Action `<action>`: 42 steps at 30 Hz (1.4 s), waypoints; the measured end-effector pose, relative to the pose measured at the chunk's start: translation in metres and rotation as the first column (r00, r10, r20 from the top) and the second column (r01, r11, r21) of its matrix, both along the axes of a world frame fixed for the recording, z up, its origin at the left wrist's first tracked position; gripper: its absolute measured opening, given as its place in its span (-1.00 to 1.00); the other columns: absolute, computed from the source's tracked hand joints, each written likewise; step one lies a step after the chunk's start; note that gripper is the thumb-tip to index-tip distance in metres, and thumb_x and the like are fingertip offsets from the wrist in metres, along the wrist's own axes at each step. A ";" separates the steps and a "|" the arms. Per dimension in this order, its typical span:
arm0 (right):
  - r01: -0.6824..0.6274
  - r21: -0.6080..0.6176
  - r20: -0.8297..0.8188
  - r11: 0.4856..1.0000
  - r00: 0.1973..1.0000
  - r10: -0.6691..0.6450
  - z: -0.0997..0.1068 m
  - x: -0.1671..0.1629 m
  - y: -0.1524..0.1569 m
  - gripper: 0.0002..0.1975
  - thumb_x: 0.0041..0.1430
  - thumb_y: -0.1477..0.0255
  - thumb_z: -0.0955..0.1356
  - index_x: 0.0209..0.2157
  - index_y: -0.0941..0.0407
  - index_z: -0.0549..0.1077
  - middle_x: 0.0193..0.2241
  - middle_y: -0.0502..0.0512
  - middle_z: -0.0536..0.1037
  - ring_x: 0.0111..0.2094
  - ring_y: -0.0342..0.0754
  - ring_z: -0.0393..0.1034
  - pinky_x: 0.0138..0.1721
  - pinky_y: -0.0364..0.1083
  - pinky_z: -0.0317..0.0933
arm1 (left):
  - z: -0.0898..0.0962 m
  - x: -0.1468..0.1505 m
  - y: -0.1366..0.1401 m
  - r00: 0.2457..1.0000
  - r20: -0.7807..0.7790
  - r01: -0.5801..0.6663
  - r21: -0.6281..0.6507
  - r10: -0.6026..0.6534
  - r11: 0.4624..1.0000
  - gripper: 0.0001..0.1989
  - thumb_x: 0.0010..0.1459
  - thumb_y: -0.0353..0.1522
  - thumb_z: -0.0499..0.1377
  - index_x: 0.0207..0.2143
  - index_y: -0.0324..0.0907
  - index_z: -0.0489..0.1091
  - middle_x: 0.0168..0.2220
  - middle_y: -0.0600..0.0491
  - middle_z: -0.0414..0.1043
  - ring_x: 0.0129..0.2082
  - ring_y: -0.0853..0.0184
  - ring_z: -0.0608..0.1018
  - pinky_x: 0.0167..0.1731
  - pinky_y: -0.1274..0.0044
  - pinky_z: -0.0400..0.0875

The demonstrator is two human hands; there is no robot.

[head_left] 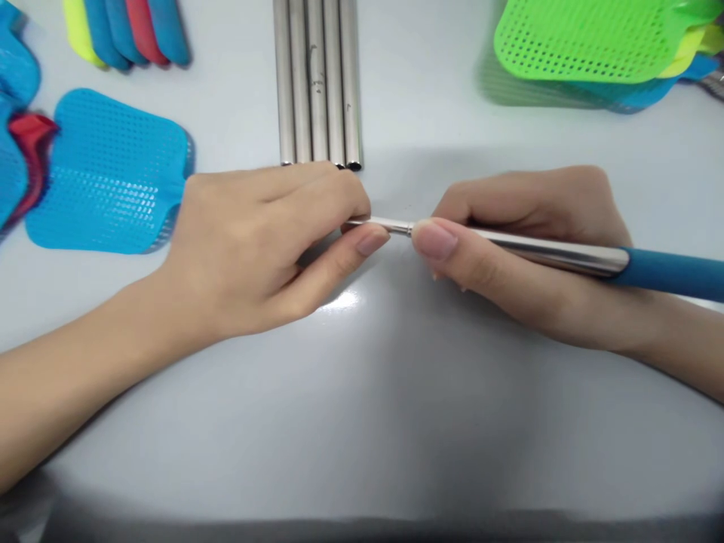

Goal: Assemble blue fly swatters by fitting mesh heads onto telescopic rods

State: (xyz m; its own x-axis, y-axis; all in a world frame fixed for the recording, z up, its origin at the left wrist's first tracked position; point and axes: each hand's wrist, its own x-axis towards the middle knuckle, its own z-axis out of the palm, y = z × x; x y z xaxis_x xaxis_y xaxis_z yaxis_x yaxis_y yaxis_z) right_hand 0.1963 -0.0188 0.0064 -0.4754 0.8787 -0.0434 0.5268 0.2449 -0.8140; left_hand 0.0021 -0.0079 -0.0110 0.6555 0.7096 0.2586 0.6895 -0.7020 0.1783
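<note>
On a glossy grey desk (339, 422), mid-frame, the left hand (260, 241) and right hand (526, 285) clamp their fingers (342, 194) on a blue-handled metal rod (566, 255).

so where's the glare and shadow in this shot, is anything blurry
In the head view, a bright glare spot lies on the table near the left hand, and white highlights dot the blue mesh paddle; the head view also shows shadow beneath the green mesh paddle; at the head view's bottom, the table's near edge looks soft.

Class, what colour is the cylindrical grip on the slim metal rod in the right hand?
The cylindrical grip is blue, seen best in the head view.
</note>
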 end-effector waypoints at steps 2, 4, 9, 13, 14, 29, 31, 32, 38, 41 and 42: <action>-0.006 -0.008 0.008 1.000 1.000 0.006 0.001 0.000 0.000 -0.69 0.12 0.35 0.24 -0.65 0.16 0.32 -0.76 -0.11 0.19 -0.69 -0.32 0.01 -0.71 -0.24 -0.14 | 0.000 -0.001 0.000 1.000 -0.016 0.014 -0.011 -0.015 1.000 -0.66 0.20 -0.27 -0.18 -0.44 -0.22 0.28 -0.55 0.18 0.13 -0.51 0.58 0.33 -0.53 0.67 0.05; -0.019 -0.028 0.014 0.999 1.000 0.019 0.002 -0.001 0.000 -0.69 0.13 0.36 0.22 -0.64 0.16 0.31 -0.75 -0.11 0.17 -0.69 -0.30 0.01 -0.71 -0.22 -0.13 | 0.000 -0.001 0.001 1.000 -0.019 0.018 -0.012 -0.018 1.000 -0.66 0.20 -0.27 -0.19 -0.44 -0.22 0.28 -0.55 0.17 0.13 -0.51 0.57 0.33 -0.53 0.66 0.03; -0.022 -0.049 0.028 0.999 0.999 0.024 0.005 0.001 -0.002 -0.65 0.15 0.33 0.19 -0.68 0.13 0.24 -0.74 -0.07 0.16 -0.68 -0.27 0.04 -0.69 -0.19 -0.10 | 0.000 -0.003 0.005 0.993 -0.014 0.114 0.020 -0.114 0.993 -0.69 0.20 -0.31 -0.19 -0.46 -0.23 0.25 -0.56 0.18 0.13 -0.57 0.59 0.27 -0.59 0.66 -0.10; -0.024 -0.065 -0.003 0.998 1.000 0.024 0.006 0.002 -0.003 -0.61 0.16 0.37 0.18 -0.72 0.13 0.13 -0.75 -0.07 0.10 -0.69 -0.25 -0.02 -0.70 -0.17 -0.13 | 0.003 -0.002 0.004 0.990 0.004 0.142 0.039 -0.142 0.989 -0.69 0.19 -0.35 -0.19 -0.51 -0.21 0.22 -0.60 0.19 0.12 -0.63 0.58 0.24 -0.63 0.63 -0.16; -0.028 -0.074 -0.030 0.997 0.999 0.026 0.006 0.002 -0.003 -0.61 0.16 0.39 0.18 -0.72 0.14 0.10 -0.75 -0.08 0.08 -0.70 -0.26 -0.04 -0.70 -0.17 -0.14 | 0.003 -0.002 0.004 0.989 0.012 0.145 0.042 -0.145 0.989 -0.70 0.19 -0.35 -0.18 -0.52 -0.20 0.22 -0.61 0.19 0.14 -0.64 0.57 0.24 -0.65 0.63 -0.15; -0.012 -0.188 -0.153 0.982 0.988 -0.017 -0.005 0.005 -0.001 -0.61 0.14 0.35 0.12 -0.72 0.14 0.02 -0.75 -0.09 0.00 -0.70 -0.25 -0.10 -0.68 -0.18 -0.18 | 0.005 -0.006 0.005 0.989 0.036 0.146 0.001 -0.146 0.989 -0.78 0.15 -0.36 -0.08 -0.53 -0.19 0.21 -0.65 0.18 0.19 -0.68 0.51 0.24 -0.68 0.63 0.03; -0.031 -0.197 -0.163 0.980 0.987 -0.002 -0.006 0.004 -0.001 -0.61 0.15 0.35 0.12 -0.72 0.14 0.00 -0.74 -0.09 -0.01 -0.70 -0.25 -0.10 -0.68 -0.18 -0.18 | 0.006 -0.006 0.005 0.987 0.043 0.152 -0.011 -0.152 0.988 -0.78 0.16 -0.36 -0.08 -0.53 -0.19 0.20 -0.64 0.17 0.20 -0.67 0.51 0.24 -0.68 0.63 0.05; -0.033 -0.209 -0.166 0.977 0.986 -0.002 -0.006 0.004 -0.001 -0.60 0.15 0.35 0.12 -0.72 0.14 -0.02 -0.74 -0.09 -0.03 -0.69 -0.25 -0.11 -0.68 -0.19 -0.19 | 0.005 -0.006 0.005 0.988 0.049 0.148 -0.013 -0.147 0.989 -0.78 0.16 -0.37 -0.08 -0.53 -0.19 0.20 -0.64 0.17 0.20 -0.67 0.50 0.25 -0.67 0.63 0.06; -0.025 -0.310 -0.137 0.950 0.990 -0.019 -0.006 0.004 -0.002 -0.59 0.17 0.28 0.10 -0.70 0.14 -0.02 -0.71 -0.08 -0.02 -0.65 -0.24 -0.08 -0.64 -0.19 -0.14 | 0.004 -0.006 0.004 0.992 0.057 0.113 -0.008 -0.112 0.994 -0.78 0.16 -0.37 -0.09 -0.52 -0.20 0.22 -0.63 0.15 0.18 -0.65 0.48 0.23 -0.66 0.61 0.08; -0.035 -0.330 -0.107 0.943 0.994 -0.001 -0.008 0.004 -0.003 -0.58 0.19 0.25 0.08 -0.68 0.15 0.00 -0.70 -0.08 0.03 -0.63 -0.23 -0.03 -0.61 -0.20 -0.10 | 0.003 -0.005 0.002 0.991 0.055 0.120 0.014 -0.120 0.993 -0.76 0.16 -0.37 -0.10 -0.53 -0.22 0.22 -0.63 0.12 0.19 -0.64 0.45 0.24 -0.64 0.60 0.10; -0.033 -0.332 -0.096 0.943 0.995 0.001 -0.009 0.004 -0.003 -0.58 0.19 0.24 0.07 -0.68 0.14 0.00 -0.69 -0.07 0.04 -0.62 -0.22 -0.02 -0.60 -0.20 -0.09 | 0.002 -0.005 0.002 0.992 0.049 0.118 0.027 -0.119 0.993 -0.75 0.16 -0.36 -0.10 -0.52 -0.22 0.24 -0.62 0.12 0.19 -0.63 0.45 0.25 -0.64 0.60 0.11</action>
State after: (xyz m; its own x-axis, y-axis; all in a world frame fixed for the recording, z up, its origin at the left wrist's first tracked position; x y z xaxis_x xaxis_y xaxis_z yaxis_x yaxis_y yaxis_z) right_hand 0.2004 -0.0223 -0.0023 -0.5059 0.8134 -0.2871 0.4433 -0.0404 -0.8955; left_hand -0.0028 -0.0063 -0.0090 0.7203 0.6206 0.3099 0.5915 -0.7829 0.1930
